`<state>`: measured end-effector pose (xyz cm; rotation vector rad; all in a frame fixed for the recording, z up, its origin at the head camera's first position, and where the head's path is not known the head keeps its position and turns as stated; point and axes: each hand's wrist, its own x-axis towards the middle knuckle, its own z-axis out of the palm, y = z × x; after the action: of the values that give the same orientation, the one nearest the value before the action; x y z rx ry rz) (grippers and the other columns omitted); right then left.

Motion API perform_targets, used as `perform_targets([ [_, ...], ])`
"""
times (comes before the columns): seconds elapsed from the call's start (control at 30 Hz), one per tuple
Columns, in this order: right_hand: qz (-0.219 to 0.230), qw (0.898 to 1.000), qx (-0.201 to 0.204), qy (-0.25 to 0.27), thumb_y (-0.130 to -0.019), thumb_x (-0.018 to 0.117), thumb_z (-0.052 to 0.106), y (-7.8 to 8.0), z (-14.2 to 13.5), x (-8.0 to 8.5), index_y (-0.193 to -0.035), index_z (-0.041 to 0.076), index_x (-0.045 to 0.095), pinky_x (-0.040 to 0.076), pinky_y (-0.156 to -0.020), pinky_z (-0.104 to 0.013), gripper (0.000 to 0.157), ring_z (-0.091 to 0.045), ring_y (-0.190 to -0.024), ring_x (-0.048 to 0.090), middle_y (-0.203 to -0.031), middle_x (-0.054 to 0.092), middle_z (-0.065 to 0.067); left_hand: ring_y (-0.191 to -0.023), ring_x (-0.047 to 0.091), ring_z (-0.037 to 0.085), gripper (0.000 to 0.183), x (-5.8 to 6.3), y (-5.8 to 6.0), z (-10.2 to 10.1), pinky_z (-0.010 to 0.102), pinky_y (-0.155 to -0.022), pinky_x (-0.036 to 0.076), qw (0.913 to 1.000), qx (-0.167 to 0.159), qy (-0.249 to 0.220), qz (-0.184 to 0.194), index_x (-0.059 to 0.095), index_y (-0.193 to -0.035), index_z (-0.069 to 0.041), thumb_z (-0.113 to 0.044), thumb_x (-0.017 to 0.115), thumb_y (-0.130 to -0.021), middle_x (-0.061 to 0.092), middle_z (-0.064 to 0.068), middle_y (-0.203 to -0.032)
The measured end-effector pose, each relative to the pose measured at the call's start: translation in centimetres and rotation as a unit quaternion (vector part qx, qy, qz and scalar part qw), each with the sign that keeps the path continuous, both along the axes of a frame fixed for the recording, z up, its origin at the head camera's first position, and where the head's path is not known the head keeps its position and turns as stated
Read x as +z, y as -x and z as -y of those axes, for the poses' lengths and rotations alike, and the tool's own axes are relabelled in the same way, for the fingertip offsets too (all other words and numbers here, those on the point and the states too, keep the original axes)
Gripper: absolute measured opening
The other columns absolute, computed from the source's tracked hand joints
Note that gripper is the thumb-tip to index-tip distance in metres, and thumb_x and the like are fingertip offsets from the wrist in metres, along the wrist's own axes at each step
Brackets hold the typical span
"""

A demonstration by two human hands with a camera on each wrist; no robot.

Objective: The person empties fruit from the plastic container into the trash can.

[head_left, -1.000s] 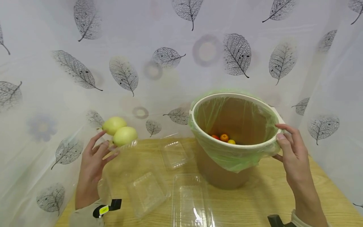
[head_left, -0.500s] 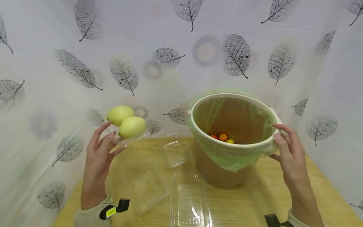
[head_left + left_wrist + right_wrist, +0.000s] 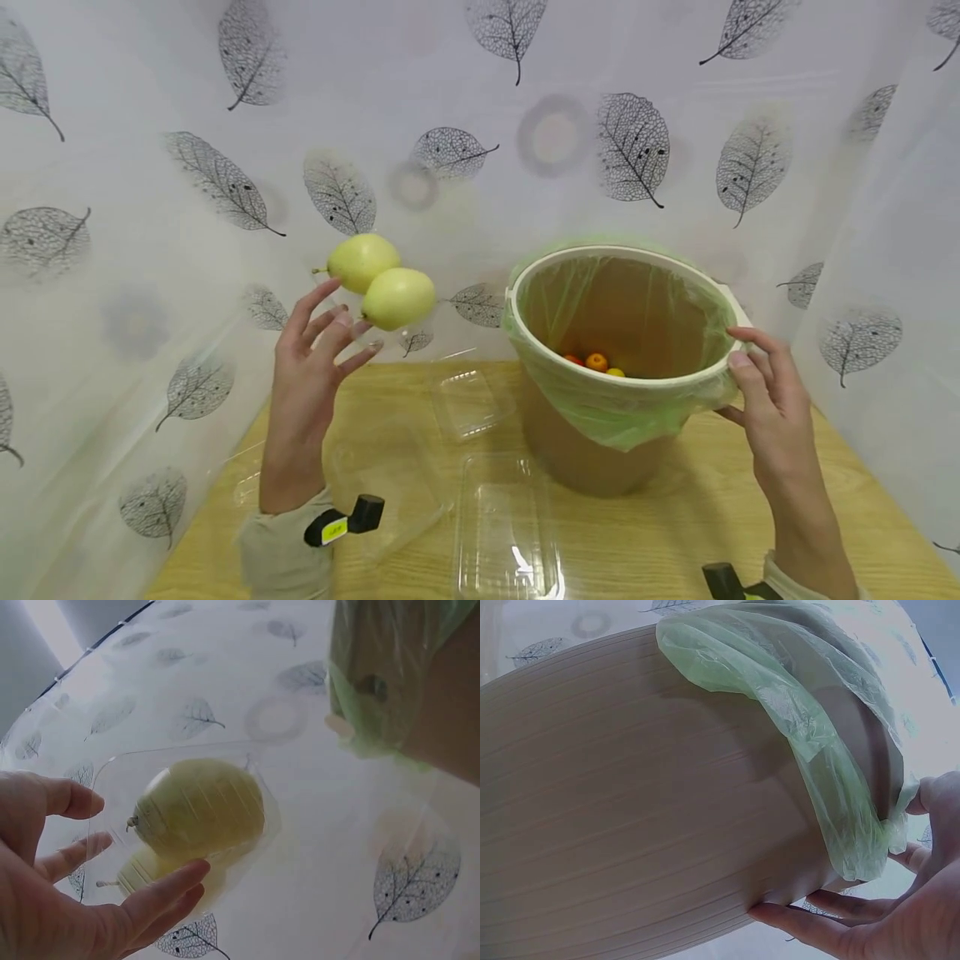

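My left hand (image 3: 311, 367) holds up a clear plastic box (image 3: 268, 814) at its near end, fingers and thumb spread about its sides. Two yellow-green pears lie in it side by side, a rear pear (image 3: 360, 260) and a front pear (image 3: 401, 300). In the head view the box is almost invisible under them. To the right stands a brown bin (image 3: 573, 458) with a white rim and a pale green liner bag (image 3: 626, 417) folded over it. My right hand (image 3: 772, 400) grips the bin's right rim; its lower fingers touch the outer wall in the right wrist view.
Small fruits, among them an orange one (image 3: 596, 362) and a yellow one (image 3: 615, 372), lie inside the bin. Clear plastic trays, including a long tray (image 3: 506, 525) and a small tray (image 3: 467, 404), lie on the wooden table (image 3: 720, 517). A leaf-print curtain (image 3: 465, 67) hangs behind.
My left hand has raised the box with the pears up and to the right, off the left side of the table. My right hand stays at the bin's rim.
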<state>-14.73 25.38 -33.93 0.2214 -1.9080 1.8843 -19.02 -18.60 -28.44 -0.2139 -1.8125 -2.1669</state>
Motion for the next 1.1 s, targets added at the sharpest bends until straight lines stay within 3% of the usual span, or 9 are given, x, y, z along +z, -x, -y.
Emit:
perform_targets([
  [0.17,-0.001,1.0,-0.003,-0.012,-0.101,0.045,0.018,0.0,-0.2,-0.1,-0.141,0.009,0.04,0.054,-0.065,-0.02,0.041,-0.013,-0.099,0.056,-0.13,0.044,-0.017,-0.107,0.057,0.032,0.045,1.1,1.1,-2.3,0.042,-0.08,0.054,0.9996,0.016,0.018,-0.011,0.05,-0.136,-0.02,-0.014,0.061,-0.092,0.033,0.012,-0.122],
  [0.33,0.002,1.0,-0.004,-0.014,-0.101,0.045,0.019,0.0,-0.3,-0.1,-0.141,0.009,0.039,0.054,-0.066,-0.02,0.042,-0.015,-0.102,0.055,-0.131,0.043,-0.018,-0.099,0.06,0.027,0.044,2.0,2.0,-5.0,0.042,-0.081,0.054,0.9989,0.01,0.03,-0.036,0.052,-0.134,-0.02,-0.014,0.062,-0.092,0.032,0.013,-0.123],
  [0.5,-0.001,1.0,0.001,-0.008,-0.101,0.045,0.018,0.0,-0.2,0.0,-0.14,0.009,0.04,0.054,-0.065,-0.021,0.041,-0.014,-0.099,0.056,-0.13,0.044,-0.018,-0.095,0.059,0.022,0.045,3.4,1.4,-7.8,0.041,-0.082,0.054,0.9973,0.011,0.044,-0.057,0.052,-0.134,-0.015,-0.007,0.06,-0.091,0.031,0.017,-0.128],
  [0.67,-0.003,1.0,0.006,-0.003,-0.101,0.045,0.018,0.0,0.0,0.1,-0.14,0.008,0.04,0.055,-0.066,-0.022,0.041,-0.013,-0.093,0.057,-0.127,0.045,-0.018,-0.104,0.059,0.03,0.043,4.3,0.8,-10.1,0.037,-0.08,0.055,0.9866,0.065,0.104,-0.108,0.053,-0.132,-0.007,-0.003,0.059,-0.09,0.033,0.018,-0.132],
  [0.83,-0.002,1.0,0.004,-0.008,-0.101,0.045,0.018,0.0,0.0,0.0,-0.14,0.009,0.04,0.054,-0.066,-0.021,0.041,-0.013,-0.096,0.056,-0.13,0.043,-0.019,-0.109,0.055,0.032,0.041,3.3,2.3,-11.5,0.033,-0.086,0.052,0.9714,0.104,0.15,-0.151,0.058,-0.129,-0.012,-0.005,0.063,-0.089,0.036,0.017,-0.129],
  [1.0,0.0,1.0,0.002,-0.009,-0.101,0.045,0.018,-0.1,0.0,0.1,-0.14,0.009,0.04,0.054,-0.066,-0.021,0.041,-0.014,-0.099,0.056,-0.131,0.043,-0.018,-0.115,0.05,0.029,0.044,1.6,3.7,-12.3,0.029,-0.076,0.055,0.9673,0.109,0.162,-0.162,0.058,-0.13,-0.028,-0.014,0.065,-0.089,0.03,0.011,-0.134],
  [1.1,0.001,1.0,-0.001,-0.011,-0.101,0.045,0.019,-0.1,-0.1,0.0,-0.14,0.009,0.041,0.054,-0.066,-0.021,0.041,-0.016,-0.101,0.055,-0.132,0.043,-0.018,-0.118,0.048,0.028,0.044,1.1,4.0,-12.7,0.028,-0.078,0.054,0.9606,0.111,0.179,-0.182,0.058,-0.13,-0.029,-0.014,0.065,-0.089,0.026,0.012,-0.139],
])
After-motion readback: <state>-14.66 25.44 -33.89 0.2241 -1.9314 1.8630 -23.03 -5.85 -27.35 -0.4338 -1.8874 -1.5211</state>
